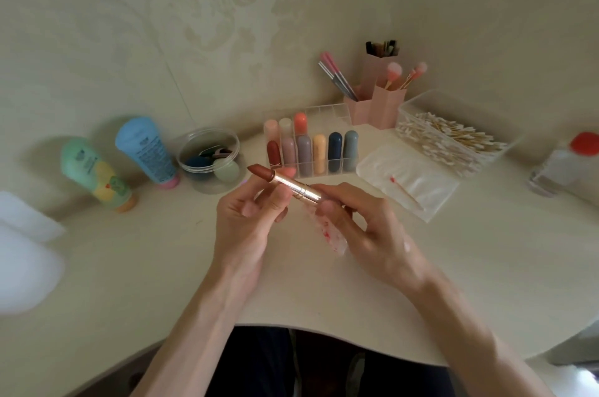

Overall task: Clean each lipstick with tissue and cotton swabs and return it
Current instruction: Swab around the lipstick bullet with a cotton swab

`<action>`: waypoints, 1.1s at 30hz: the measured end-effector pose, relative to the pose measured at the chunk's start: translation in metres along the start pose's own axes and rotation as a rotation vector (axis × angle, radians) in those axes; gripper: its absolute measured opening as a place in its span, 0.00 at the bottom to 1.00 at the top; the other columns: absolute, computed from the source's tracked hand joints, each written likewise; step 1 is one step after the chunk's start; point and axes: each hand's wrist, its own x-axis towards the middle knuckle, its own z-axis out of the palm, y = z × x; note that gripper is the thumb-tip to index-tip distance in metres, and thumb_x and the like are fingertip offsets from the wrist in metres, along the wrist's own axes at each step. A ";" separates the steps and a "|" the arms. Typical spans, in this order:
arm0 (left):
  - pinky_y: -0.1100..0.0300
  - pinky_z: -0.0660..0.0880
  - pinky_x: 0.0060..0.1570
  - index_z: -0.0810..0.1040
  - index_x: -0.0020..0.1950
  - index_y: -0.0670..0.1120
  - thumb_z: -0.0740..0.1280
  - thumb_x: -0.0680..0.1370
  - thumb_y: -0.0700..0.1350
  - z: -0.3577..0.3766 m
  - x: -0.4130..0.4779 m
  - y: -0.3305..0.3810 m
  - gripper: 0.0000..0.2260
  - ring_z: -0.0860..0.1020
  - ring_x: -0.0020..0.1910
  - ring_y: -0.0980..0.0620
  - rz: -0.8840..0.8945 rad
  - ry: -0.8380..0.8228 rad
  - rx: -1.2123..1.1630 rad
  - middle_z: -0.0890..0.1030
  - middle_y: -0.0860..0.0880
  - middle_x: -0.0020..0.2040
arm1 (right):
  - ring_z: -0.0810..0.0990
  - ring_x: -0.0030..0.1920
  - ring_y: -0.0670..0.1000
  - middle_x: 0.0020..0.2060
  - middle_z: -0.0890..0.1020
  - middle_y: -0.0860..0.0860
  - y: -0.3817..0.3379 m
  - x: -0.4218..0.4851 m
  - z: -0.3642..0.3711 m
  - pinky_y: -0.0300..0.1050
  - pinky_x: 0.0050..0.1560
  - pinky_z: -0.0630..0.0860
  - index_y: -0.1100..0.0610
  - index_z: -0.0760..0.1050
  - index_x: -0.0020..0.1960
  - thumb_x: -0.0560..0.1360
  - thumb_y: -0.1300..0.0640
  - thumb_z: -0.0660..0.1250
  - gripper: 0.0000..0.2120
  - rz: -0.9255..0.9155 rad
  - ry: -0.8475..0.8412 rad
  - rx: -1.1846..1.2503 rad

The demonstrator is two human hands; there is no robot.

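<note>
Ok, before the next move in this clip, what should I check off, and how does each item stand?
1. Lipstick gripped securely: ok, the left hand and the right hand both hold the tube.
2. Bullet exposed for wiping: ok, it sticks out uncapped.
3. Tissue at hand: ok, it sits under the hands and is already stained red.
4. Fresh cotton swabs available: ok, a heap lies at the far right.
5. Free slot in the organizer: ok, its back compartments hold nothing.
6. Cap located: cannot tell.
</note>
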 end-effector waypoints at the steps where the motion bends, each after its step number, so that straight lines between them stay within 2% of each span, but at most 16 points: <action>1: 0.61 0.68 0.39 0.89 0.53 0.51 0.82 0.66 0.61 -0.001 0.000 0.000 0.20 0.70 0.38 0.54 0.001 0.000 -0.007 0.78 0.53 0.38 | 0.80 0.39 0.51 0.40 0.82 0.49 -0.001 0.000 0.000 0.40 0.43 0.75 0.54 0.82 0.63 0.84 0.54 0.65 0.12 -0.013 0.022 -0.007; 4: 0.65 0.71 0.38 0.88 0.48 0.49 0.83 0.63 0.61 -0.001 0.001 0.001 0.21 0.75 0.37 0.57 0.014 -0.007 -0.026 0.81 0.55 0.38 | 0.81 0.44 0.51 0.43 0.84 0.46 -0.002 0.001 0.000 0.41 0.47 0.75 0.53 0.83 0.59 0.80 0.55 0.73 0.08 0.004 0.110 -0.034; 7: 0.68 0.73 0.38 0.85 0.43 0.48 0.84 0.63 0.59 0.001 0.000 0.002 0.19 0.77 0.36 0.59 0.050 -0.041 -0.027 0.80 0.56 0.36 | 0.82 0.46 0.51 0.45 0.85 0.44 -0.001 0.001 -0.002 0.46 0.50 0.77 0.54 0.82 0.55 0.75 0.61 0.78 0.10 0.028 0.123 -0.011; 9: 0.67 0.73 0.37 0.83 0.43 0.46 0.84 0.63 0.58 0.001 -0.001 0.003 0.20 0.76 0.35 0.59 0.052 -0.046 -0.023 0.79 0.56 0.35 | 0.82 0.42 0.52 0.43 0.84 0.45 -0.002 0.000 -0.001 0.50 0.47 0.79 0.54 0.81 0.56 0.76 0.61 0.78 0.10 0.039 0.082 0.036; 11: 0.66 0.73 0.37 0.81 0.44 0.44 0.84 0.64 0.56 0.000 0.000 0.003 0.22 0.77 0.35 0.58 0.041 -0.028 -0.015 0.79 0.56 0.35 | 0.81 0.39 0.52 0.42 0.83 0.43 -0.003 -0.001 0.002 0.51 0.43 0.79 0.55 0.81 0.61 0.80 0.56 0.75 0.11 0.030 0.045 0.045; 14: 0.65 0.72 0.37 0.82 0.43 0.48 0.83 0.64 0.56 0.000 0.000 0.005 0.18 0.76 0.36 0.58 0.034 -0.025 -0.022 0.79 0.56 0.36 | 0.79 0.38 0.52 0.39 0.79 0.40 -0.003 -0.001 0.004 0.52 0.42 0.77 0.56 0.81 0.66 0.84 0.53 0.66 0.13 -0.032 0.025 -0.001; 17: 0.65 0.71 0.37 0.76 0.44 0.40 0.83 0.65 0.56 0.002 -0.001 0.006 0.25 0.74 0.34 0.58 0.044 -0.027 -0.017 0.77 0.56 0.35 | 0.81 0.41 0.50 0.40 0.81 0.39 -0.006 0.000 0.003 0.47 0.45 0.77 0.55 0.83 0.61 0.81 0.57 0.72 0.09 -0.019 0.061 -0.011; 20: 0.67 0.72 0.37 0.72 0.42 0.38 0.83 0.65 0.57 0.005 -0.001 0.006 0.28 0.74 0.33 0.57 0.073 -0.023 0.005 0.77 0.54 0.35 | 0.83 0.48 0.50 0.45 0.84 0.42 -0.008 -0.001 0.001 0.39 0.49 0.76 0.54 0.83 0.56 0.76 0.60 0.78 0.10 -0.008 0.100 -0.025; 23: 0.67 0.71 0.35 0.72 0.42 0.35 0.79 0.69 0.49 0.006 -0.003 0.007 0.22 0.74 0.31 0.57 0.087 -0.010 0.029 0.76 0.53 0.33 | 0.82 0.48 0.51 0.45 0.84 0.44 -0.009 -0.001 0.001 0.38 0.49 0.75 0.53 0.82 0.54 0.74 0.60 0.79 0.11 -0.026 0.121 -0.046; 26: 0.62 0.68 0.30 0.70 0.41 0.33 0.78 0.70 0.49 0.008 -0.007 0.008 0.23 0.71 0.29 0.54 0.101 0.028 0.071 0.76 0.52 0.33 | 0.82 0.47 0.50 0.44 0.83 0.44 -0.009 -0.001 0.000 0.35 0.48 0.73 0.54 0.82 0.52 0.74 0.60 0.80 0.11 -0.033 0.136 -0.069; 28: 0.61 0.68 0.27 0.72 0.42 0.36 0.79 0.70 0.49 0.009 -0.008 0.007 0.21 0.71 0.28 0.54 0.103 0.046 0.114 0.78 0.54 0.33 | 0.81 0.47 0.50 0.44 0.83 0.44 -0.009 -0.001 0.000 0.34 0.48 0.73 0.54 0.82 0.53 0.74 0.61 0.80 0.11 -0.036 0.148 -0.093; 30: 0.62 0.68 0.26 0.76 0.45 0.38 0.81 0.72 0.46 0.008 -0.010 0.008 0.17 0.73 0.27 0.55 0.104 0.045 0.152 0.80 0.55 0.34 | 0.81 0.48 0.49 0.46 0.83 0.44 -0.007 -0.001 0.000 0.34 0.48 0.73 0.54 0.82 0.53 0.74 0.61 0.79 0.11 -0.038 0.170 -0.123; 33: 0.60 0.69 0.24 0.82 0.55 0.43 0.76 0.74 0.42 0.002 -0.016 0.008 0.11 0.75 0.27 0.50 0.153 0.050 0.213 0.81 0.49 0.41 | 0.81 0.51 0.47 0.48 0.83 0.44 -0.005 -0.001 -0.002 0.31 0.49 0.72 0.53 0.81 0.55 0.75 0.61 0.78 0.11 -0.001 0.215 -0.165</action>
